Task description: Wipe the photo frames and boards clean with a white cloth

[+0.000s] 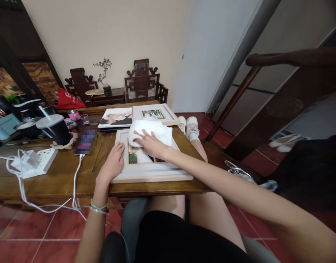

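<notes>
A picture frame (154,178) with a pale wooden border lies flat on the wooden table in front of me, a photo behind its front. My right hand (154,145) presses a folded white towel (157,127) onto the upper part of the frame, its fingers spread over the cloth. The towel hides much of the photo. At the frame's left edge, my left hand (115,160) holds the border with its fingers bent along it. Just beyond lie a second framed photo (170,116) and a photo panel (104,116).
On the table's left are a phone (85,142) with a charging cable, a white power strip (46,160), a lidded cup with a straw (58,132), a pink jar (73,115) and a red bag (70,100). A wooden chair (142,78) stands beyond.
</notes>
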The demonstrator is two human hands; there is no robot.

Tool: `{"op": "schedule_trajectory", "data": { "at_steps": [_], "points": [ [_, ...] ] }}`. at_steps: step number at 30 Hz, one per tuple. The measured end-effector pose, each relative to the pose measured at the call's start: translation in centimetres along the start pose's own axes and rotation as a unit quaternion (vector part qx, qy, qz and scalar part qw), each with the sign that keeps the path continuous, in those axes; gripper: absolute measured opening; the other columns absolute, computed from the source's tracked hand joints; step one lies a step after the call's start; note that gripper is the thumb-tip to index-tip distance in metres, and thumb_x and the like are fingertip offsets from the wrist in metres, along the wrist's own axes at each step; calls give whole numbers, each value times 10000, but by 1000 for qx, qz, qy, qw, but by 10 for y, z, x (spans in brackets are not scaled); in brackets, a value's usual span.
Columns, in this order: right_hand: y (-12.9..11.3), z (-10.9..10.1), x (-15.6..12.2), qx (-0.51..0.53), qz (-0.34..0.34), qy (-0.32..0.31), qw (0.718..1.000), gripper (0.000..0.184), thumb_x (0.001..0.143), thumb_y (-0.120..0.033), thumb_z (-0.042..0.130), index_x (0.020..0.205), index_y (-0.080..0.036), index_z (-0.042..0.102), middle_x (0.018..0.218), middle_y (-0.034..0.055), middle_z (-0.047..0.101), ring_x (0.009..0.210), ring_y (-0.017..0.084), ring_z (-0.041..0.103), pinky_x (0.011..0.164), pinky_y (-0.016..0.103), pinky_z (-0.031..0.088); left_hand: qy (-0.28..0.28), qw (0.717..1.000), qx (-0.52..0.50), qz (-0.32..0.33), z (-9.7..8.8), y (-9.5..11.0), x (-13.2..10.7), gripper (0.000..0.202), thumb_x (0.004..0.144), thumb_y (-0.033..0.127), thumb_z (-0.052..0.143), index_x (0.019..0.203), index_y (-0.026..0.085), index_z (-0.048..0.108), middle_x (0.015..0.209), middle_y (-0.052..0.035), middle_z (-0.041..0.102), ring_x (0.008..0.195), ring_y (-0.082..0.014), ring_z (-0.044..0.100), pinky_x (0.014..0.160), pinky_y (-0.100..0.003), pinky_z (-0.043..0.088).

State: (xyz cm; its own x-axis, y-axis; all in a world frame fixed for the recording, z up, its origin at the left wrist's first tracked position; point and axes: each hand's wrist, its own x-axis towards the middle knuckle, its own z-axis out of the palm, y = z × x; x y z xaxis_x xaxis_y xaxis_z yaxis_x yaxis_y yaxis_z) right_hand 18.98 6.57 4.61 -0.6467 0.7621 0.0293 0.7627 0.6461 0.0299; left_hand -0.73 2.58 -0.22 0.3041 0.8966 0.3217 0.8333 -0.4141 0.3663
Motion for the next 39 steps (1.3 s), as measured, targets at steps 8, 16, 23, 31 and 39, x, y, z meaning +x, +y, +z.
{"op": "schedule_trajectory", "data": {
  "at_steps": [8, 16, 23, 31, 39],
  "points": [
    [-26, -8, 0, -21, -3, -62, 998, 585, 829, 55, 382, 1349, -188, 496, 1563, 114, 212, 1399, 425, 168, 1004, 697, 291, 9, 999, -9, -30, -1, 3, 1, 462, 906, 143, 321, 1325, 23, 477, 1440, -201, 435, 1388, -238, 343, 1167, -416, 260],
    [-39, -54, -83, 105, -118, -182, 971, 603, 779, 73, 396, 1307, -181, 540, 1285, 158, 590, 1329, 322, 392, 1006, 474, 404, 13, 1000, -2, -18, 2, 2, 0, 470, 886, 95, 298, 1313, 34, 485, 1420, -198, 461, 1397, -242, 322, 1157, -455, 275],
    [-29, -23, -43, 64, -86, -81, 991, 656, 744, 100, 412, 1337, -167, 499, 1516, 148, 323, 1403, 384, 204, 1026, 643, 305, 32, 998, -40, -29, 0, 6, 0, 455, 955, 257, 275, 1321, 73, 473, 1439, -177, 444, 1385, -238, 347, 1160, -443, 254],
    [-41, -13, 20, -37, -25, -16, 999, 444, 881, -33, 393, 1280, -143, 554, 1517, 149, 312, 1378, 437, 205, 985, 717, 295, 87, 990, -105, -40, -11, 24, -1, 571, 983, 427, 263, 1450, 99, 276, 1529, -155, 300, 1417, -218, 276, 1171, -409, 216],
    [-70, -42, -46, 7, -130, -121, 984, 449, 812, 31, 425, 1205, -113, 588, 1423, 174, 437, 1310, 413, 353, 953, 614, 410, 71, 975, -205, -55, -14, 21, -4, 643, 977, 526, 109, 1460, 147, 299, 1519, -102, 339, 1403, -198, 313, 1164, -375, 228]
  ]
}}
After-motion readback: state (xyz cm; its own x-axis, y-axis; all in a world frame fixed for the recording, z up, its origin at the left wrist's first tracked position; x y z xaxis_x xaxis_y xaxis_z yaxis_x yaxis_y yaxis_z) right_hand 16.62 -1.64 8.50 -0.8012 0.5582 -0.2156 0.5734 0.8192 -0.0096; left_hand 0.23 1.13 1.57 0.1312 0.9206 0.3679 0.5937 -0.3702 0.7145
